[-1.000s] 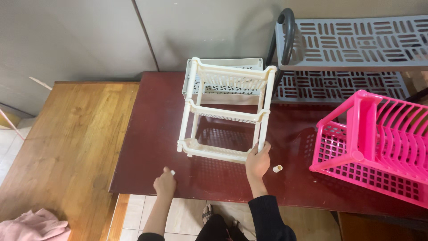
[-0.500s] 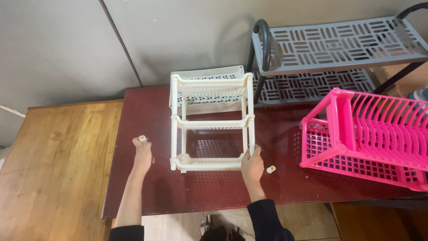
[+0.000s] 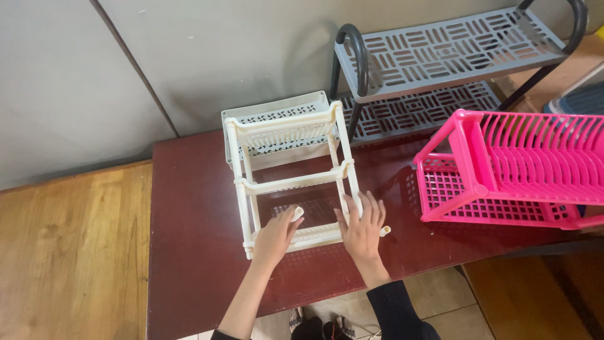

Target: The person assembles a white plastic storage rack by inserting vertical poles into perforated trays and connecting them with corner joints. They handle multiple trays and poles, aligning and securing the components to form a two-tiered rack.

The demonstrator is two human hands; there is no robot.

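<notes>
A cream plastic three-tier rack (image 3: 290, 173) stands upright on the dark red table (image 3: 189, 208), near the front edge and about midway along it. Its top basket leans close to the grey wall (image 3: 189, 63) behind; the lower tiers are open frames held by four thin posts.

The left hand (image 3: 275, 238) rests against the front rail of the rack's bottom tier, fingers curled, pinching a small cream cap (image 3: 297, 213) between thumb and forefinger. The right hand (image 3: 363, 226) lies flat and spread against the rack's front right post, fingers loose and gripping nothing. Just beside its little finger a second small cream peg (image 3: 385, 231) lies on the table, apart from the rack.

To the right, well within reach, a bright pink dish rack (image 3: 503, 170) sits tilted on the table's right end, its slotted upper tray slanting over a mesh base; its near corner is the closest thing crowding the right hand's side. Behind both racks, against the wall, stands a grey two-shelf stand (image 3: 440, 53) with black curved tube ends, its lower shelf partly hidden by the pink one. At the far right edge a bluish-grey box (image 3: 582, 97) shows only in part.

Left of the red table a lighter wooden table (image 3: 69, 252) butts against it. Below the front edge, tiled floor (image 3: 440, 302) shows beside the person's dark sleeve (image 3: 396, 311).
</notes>
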